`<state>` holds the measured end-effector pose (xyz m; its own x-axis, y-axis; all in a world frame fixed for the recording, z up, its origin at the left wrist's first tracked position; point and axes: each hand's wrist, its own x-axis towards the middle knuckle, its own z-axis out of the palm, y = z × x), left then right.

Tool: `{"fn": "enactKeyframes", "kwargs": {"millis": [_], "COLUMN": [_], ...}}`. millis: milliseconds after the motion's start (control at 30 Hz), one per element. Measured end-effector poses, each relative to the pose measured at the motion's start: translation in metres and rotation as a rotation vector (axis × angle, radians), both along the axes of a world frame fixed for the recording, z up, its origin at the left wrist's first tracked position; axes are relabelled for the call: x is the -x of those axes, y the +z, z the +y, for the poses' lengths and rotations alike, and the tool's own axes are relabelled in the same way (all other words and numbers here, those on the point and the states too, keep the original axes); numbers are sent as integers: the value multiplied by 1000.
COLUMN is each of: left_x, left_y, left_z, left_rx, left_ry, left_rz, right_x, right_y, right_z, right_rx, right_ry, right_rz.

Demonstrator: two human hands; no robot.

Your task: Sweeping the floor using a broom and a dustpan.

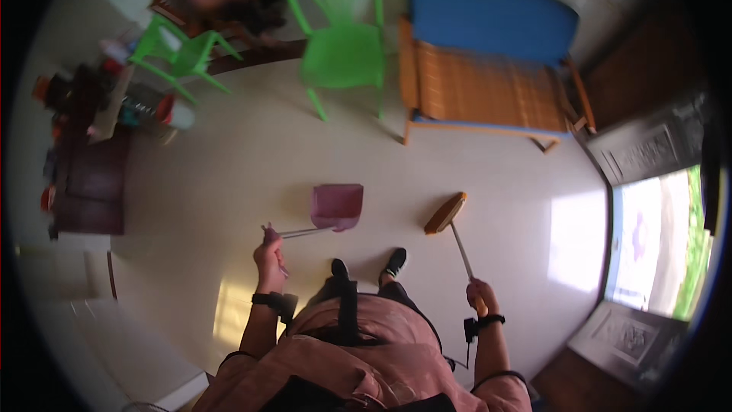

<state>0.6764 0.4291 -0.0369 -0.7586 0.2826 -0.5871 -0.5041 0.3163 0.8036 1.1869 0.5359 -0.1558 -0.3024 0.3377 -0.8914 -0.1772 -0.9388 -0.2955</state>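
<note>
My left hand is closed around the handle of a long-handled pink dustpan, whose pan is in front of my feet, a little left of centre. In my right hand is the handle of a broom with an orange-brown head, which is tilted in front of me on the right. Pan and broom head are apart. Whether either one touches the floor is hard to tell. Both my wrists carry black straps with small devices.
A green chair and a wooden bench with a blue back stand ahead. A smaller green chair, a seated person and a dark red cabinet are at the left. An open doorway lies at the right.
</note>
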Motion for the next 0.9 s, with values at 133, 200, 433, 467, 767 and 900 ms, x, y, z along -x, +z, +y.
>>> {"fn": "enactKeyframes", "kwargs": {"millis": [133,200,433,467,767,900], "left_x": [-13,-22,-39,-38,17,75], "left_y": [6,6,15,14,-7,-5], "left_z": [34,42,47,51,65,48], "left_rx": [0,53,-53,-69,-104,-155], "left_ry": [-160,-146,-223,-232,-119,-13], "left_rz": [-14,25,-54,-67,-109,-138], "right_x": [-6,-3,0,4,70,134], "right_y": [24,42,97,100,105,111], "right_z": [0,-3,-14,-13,22,49], "right_rx": [-69,-114,75,57,263,354], "right_ry": [36,-28,-294,-296,14,83], "right_rz": [-188,-173,11,74,-40,-17]}}
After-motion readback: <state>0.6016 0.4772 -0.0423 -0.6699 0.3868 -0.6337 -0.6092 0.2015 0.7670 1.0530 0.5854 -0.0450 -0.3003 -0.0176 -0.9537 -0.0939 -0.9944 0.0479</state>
